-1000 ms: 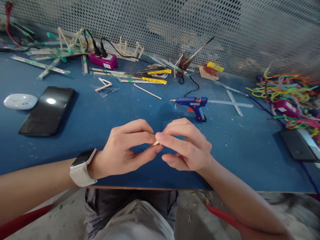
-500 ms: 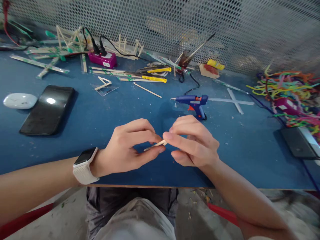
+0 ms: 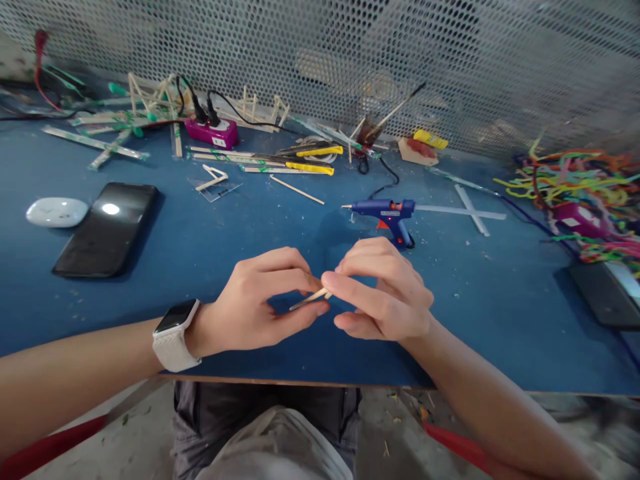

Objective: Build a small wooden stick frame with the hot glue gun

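Note:
Close to the table's front edge, my left hand point(image 3: 273, 293) pinches thin wooden sticks point(image 3: 309, 299) between thumb and fingers. The sticks meet at an angle near their right end; fingers hide part of them. My right hand point(image 3: 383, 290) is closed at that same end, with its index fingertip and thumb around the joint. Beyond my right hand lies a blue hot glue gun point(image 3: 384, 210), its nozzle to the left and a clear glue stick in its back. Further off lie a loose wooden stick point(image 3: 297, 190) and a small bent stick piece point(image 3: 212, 177) on a clear plastic sheet.
A black phone point(image 3: 107, 230) and a white case point(image 3: 57, 212) lie at left. Behind are a purple power strip point(image 3: 213, 132), yellow-handled cutters point(image 3: 310, 169) and stick frames point(image 3: 150, 93) by the mesh wall. Colourful pipe cleaners point(image 3: 575, 170) and another dark device point(image 3: 600, 293) are at right.
The camera view has shifted slightly, so the table's things appear a little lower. Both hands keep hold of the sticks, with the right fingers moved only slightly at the joint.

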The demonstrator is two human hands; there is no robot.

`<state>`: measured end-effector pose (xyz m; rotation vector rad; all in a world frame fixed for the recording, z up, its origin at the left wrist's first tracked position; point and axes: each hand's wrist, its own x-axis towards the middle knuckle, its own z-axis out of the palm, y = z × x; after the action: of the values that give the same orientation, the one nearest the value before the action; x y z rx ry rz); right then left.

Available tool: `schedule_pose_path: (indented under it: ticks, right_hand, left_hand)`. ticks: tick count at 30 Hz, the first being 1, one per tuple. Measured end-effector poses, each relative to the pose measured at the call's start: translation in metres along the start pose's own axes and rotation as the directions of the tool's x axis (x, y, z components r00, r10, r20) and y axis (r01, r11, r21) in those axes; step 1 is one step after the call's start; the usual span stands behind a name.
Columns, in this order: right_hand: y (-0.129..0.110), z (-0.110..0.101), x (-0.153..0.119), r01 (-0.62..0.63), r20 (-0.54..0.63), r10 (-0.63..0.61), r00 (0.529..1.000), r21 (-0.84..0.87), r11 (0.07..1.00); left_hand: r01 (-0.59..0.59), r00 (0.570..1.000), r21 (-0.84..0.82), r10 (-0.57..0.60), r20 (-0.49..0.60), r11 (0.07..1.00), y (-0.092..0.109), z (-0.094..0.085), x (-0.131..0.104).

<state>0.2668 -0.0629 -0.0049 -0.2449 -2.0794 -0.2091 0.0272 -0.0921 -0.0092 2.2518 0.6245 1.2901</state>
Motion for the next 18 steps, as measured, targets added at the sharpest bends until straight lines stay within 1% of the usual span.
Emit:
schedule_pose_path:
  ticks: [5,9,18]
  right_hand:
    - [-0.0001,-0.0009,-0.0001,-0.004,0.006,0.004,1.0,-0.015,1.0]
    - [0.0008,0.0001,0.0004,-0.002,0.008,0.002,1.0,-0.031,1.0]
    - [-0.0028,0.0042,0.0005,-0.005,-0.013,0.005,1.0,0.005,1.0]
  left_hand:
    - [-0.002,1.0,0.015,0.002,0.028,1.0,-0.0013,-0.0016,0.0011]
    - [0.002,1.0,0.021,-0.003,0.029,1.0,0.0004,-0.0019,0.0012]
    - [-0.007,1.0,0.053,0.005,0.028,0.999,0.0017,-0.0038,0.0034]
